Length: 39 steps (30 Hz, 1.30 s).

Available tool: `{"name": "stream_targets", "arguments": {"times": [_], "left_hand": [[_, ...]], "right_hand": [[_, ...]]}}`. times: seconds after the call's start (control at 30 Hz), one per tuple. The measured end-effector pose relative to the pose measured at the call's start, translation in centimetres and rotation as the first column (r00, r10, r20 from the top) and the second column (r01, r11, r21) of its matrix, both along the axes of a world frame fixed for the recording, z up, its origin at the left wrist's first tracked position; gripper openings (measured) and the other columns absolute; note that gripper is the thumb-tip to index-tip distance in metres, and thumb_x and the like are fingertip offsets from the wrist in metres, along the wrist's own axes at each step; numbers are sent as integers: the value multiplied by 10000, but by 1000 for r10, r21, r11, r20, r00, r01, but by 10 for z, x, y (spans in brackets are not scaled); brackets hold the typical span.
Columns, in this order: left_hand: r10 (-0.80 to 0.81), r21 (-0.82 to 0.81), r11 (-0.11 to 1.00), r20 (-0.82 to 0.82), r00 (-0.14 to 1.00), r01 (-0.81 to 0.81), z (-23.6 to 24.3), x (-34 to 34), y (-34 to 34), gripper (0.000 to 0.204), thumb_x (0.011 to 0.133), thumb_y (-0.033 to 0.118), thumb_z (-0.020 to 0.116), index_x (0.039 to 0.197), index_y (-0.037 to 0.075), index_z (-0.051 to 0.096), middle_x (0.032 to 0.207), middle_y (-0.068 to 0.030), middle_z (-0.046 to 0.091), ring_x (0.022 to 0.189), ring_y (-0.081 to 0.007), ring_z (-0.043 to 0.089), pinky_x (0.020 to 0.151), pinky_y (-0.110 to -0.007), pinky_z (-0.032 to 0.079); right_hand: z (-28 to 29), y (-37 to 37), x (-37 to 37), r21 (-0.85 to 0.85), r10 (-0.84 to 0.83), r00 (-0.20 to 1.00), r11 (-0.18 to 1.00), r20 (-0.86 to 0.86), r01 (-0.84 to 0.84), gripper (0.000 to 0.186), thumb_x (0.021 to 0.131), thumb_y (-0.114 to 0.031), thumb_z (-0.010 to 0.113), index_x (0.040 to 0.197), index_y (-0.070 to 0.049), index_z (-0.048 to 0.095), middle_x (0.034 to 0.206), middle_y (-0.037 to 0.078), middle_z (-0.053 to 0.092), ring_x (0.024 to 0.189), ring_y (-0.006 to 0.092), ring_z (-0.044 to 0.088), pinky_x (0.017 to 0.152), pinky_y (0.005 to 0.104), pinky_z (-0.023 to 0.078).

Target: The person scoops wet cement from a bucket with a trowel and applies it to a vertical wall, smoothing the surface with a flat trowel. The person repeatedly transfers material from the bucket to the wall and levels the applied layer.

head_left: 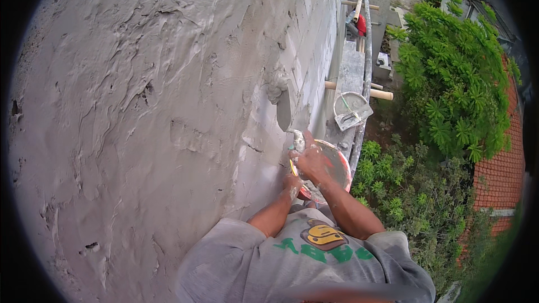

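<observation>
In the head view, a smooth-bladed trowel (284,111) is held at centre in the right hand (312,161) (its handle is crusted), near lumpy grey mortar (275,86); the left hand (291,184) is seen beside a round bucket (349,173), its grip cannot be told

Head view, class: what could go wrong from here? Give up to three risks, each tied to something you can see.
1. The mortar lump by the blade of the trowel in the right hand might drop off the wall.
2. The bucket, with the left hand close against it, might spill if it tips.
3. The grey container at the outer edge of the narrow plank could be knocked off toward the bushes.
</observation>
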<state>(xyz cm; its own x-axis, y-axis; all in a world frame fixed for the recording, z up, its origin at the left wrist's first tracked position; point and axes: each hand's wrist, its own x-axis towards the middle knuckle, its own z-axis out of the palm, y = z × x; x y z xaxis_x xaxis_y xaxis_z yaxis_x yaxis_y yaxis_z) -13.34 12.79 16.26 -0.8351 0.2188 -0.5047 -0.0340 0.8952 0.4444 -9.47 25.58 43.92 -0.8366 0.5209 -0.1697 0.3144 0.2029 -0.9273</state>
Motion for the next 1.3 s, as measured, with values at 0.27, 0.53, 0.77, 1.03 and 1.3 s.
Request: {"name": "stream_targets", "arguments": {"times": [0.27,0.53,0.77,1.03,1.3], "left_hand": [[64,195,979,3,998,-63,21,32,-8,376,704,241,673,916,-69,668,910,-246,672,885,-327,670,752,-423,517],[92,208,974,26,995,-95,21,39,-21,361,698,226,678,897,-75,666,881,-238,673,844,-317,673,721,-417,516],[129,221,966,45,991,-136,20,28,-25,348,692,212,683,881,-80,664,855,-231,674,809,-309,676,694,-412,514],[167,272,947,41,985,-172,29,19,-33,333,685,196,688,862,-86,662,826,-224,675,768,-300,680,663,-406,513],[349,334,861,164,923,-384,57,19,-22,268,646,138,672,767,-100,651,720,-195,667,661,-269,666,592,-410,502]], "right_hand": [[44,-51,-13,33,79,996,996,-46,-78,533,749,-144,677,1111,19,321,899,317,574,929,494,578,806,506,450],[64,-67,-5,228,175,982,961,-71,-155,653,767,-165,658,1207,137,280,928,293,585,844,446,607,720,483,498],[73,-65,16,376,271,912,915,-307,-145,681,726,-153,687,1226,135,325,955,285,565,849,425,608,715,468,507],[53,-41,31,97,72,949,994,-308,-44,528,712,-157,666,1148,50,451,1017,293,575,962,417,587,844,465,461],[30,16,-38,33,66,992,997,-104,-63,597,690,-221,664,1199,60,528,982,271,620,911,343,621,804,393,492]]}}
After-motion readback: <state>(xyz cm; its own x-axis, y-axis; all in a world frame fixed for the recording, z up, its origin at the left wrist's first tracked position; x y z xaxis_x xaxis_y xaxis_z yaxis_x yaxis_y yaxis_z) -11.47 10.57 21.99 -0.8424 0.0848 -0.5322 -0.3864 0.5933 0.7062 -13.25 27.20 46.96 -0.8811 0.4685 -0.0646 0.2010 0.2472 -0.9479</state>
